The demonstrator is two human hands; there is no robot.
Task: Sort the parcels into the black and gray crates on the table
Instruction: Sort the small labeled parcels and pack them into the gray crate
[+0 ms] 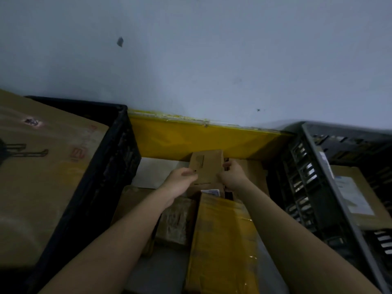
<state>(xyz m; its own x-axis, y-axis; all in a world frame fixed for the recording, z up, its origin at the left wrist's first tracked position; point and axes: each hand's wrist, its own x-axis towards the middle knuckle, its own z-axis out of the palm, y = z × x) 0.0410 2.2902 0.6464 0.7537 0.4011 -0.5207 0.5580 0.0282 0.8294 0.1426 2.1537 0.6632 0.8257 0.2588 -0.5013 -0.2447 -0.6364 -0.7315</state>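
A small brown cardboard parcel (206,164) is held between both hands, above the pile in the middle. My left hand (180,182) grips its left edge and my right hand (232,177) grips its right edge. The black crate (110,166) stands on the left and carries a large flat cardboard box (40,177). On the right, the gray crate (314,187) holds a brown parcel with a white label (352,194).
Under my arms lie a yellow-taped parcel (220,240), a bubble-wrapped brown parcel (176,221) and a white parcel (154,172). A yellow strip (191,139) runs along the pale wall (191,60) behind the pile.
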